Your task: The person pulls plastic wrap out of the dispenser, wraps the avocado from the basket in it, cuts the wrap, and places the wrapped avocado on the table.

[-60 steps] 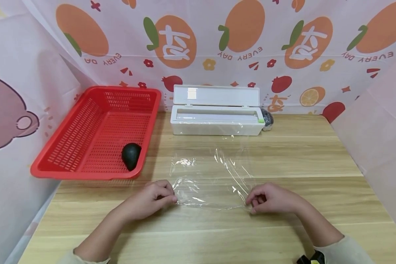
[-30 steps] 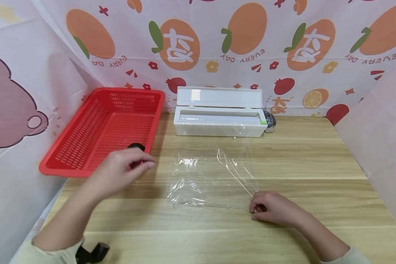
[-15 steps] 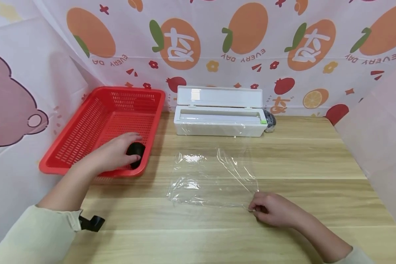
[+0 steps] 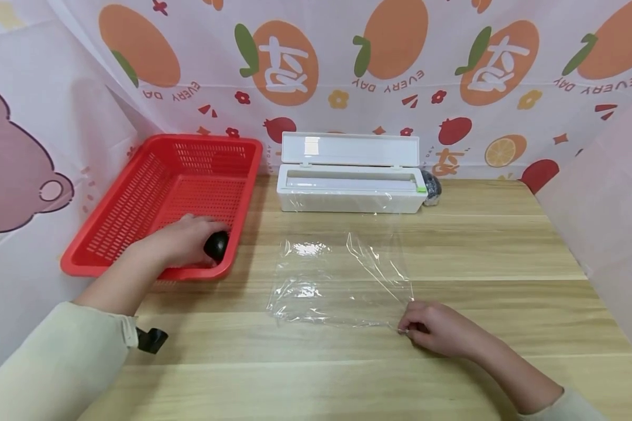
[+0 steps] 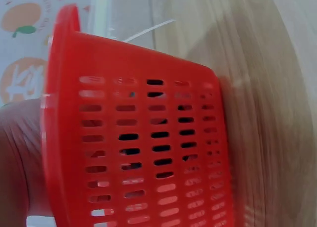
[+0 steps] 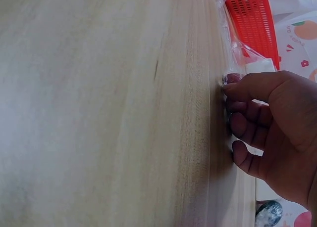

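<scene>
Inside the red basket [image 4: 234,234], at its near right corner, my left hand [image 4: 181,238] grips a dark avocado [image 4: 216,245], fingers on its far side and thumb on the near side. The left wrist view shows the avocado only as dark patches through the slots of the basket wall [image 5: 141,59]. My right hand [image 4: 437,328] pinches the near right corner of a sheet of clear plastic wrap [image 4: 337,280]. That sheet runs over the wood table from a white wrap dispenser [image 4: 353,203], whose lid stands up. In the right wrist view, thumb and forefinger meet at the film's edge.
A dark, film-wrapped round item [image 4: 432,188] sits against the dispenser's right end. A fruit-print cloth [image 4: 337,70] hangs right behind the table. Bare wood table [image 4: 295,374] lies in front of the film.
My left hand let go of the film's left corner, moved left into the basket and took hold of the avocado. My right hand has stayed at the film's right corner.
</scene>
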A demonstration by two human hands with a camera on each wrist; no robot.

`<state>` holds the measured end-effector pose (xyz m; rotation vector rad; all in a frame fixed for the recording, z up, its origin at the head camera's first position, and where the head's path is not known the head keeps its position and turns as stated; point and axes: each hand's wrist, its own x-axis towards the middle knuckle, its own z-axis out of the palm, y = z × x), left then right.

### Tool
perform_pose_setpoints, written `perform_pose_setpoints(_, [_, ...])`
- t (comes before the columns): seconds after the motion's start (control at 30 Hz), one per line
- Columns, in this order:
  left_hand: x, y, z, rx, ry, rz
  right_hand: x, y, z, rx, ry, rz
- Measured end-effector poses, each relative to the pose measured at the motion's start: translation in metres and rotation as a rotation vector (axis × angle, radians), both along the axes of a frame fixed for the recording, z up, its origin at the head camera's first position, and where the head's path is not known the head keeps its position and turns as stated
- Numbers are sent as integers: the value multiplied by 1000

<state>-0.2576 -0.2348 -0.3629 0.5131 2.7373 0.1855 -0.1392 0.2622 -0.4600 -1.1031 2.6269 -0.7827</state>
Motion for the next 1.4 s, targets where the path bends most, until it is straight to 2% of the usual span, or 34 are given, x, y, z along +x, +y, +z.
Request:
perform_pose_setpoints(0.17, [-6,0,-4,-87,2,-4,0,0,-2,-10,2,-5])
perform_pose_setpoints(0.27, [-10,-2,-7,-96,-18,-10,1,1,-1,-32,17,-2])
perform_pose_setpoints(0.37, [-15,-6,-9,-30,-49,0,1,1,-1,-50,36,5])
perform_pose_setpoints(0.43, [-16,-10,-6,40,-46,25,1,0,-1,-54,51,9])
perform_pose_setpoints(0.63, [-14,-13,15,220,122,124,1,-1,-1,-43,53,1])
perform_pose_setpoints(0.77, [-11,-3,30,307,263,127,1,0,-2,-47,69,3])
perform_pose_setpoints(0.83, [-8,6,38,336,319,122,2,0,-3,-47,81,4])
perform_pose_setpoints(0.97, [0,36,55,375,350,106,3,-1,-4,-44,93,-7])
perform_pose_setpoints(1.1, [9,76,63,364,367,17,4,0,-4,-42,89,-20])
perform_pose_setpoints(1.23, [18,114,54,351,338,-93,4,1,-6,-37,93,-23])
perform_pose_setpoints(1.3, [22,132,42,350,298,-144,5,1,-7,-40,95,-24])
perform_pose_setpoints(1.4, [29,157,19,318,245,-210,6,1,-8,-53,101,-21])
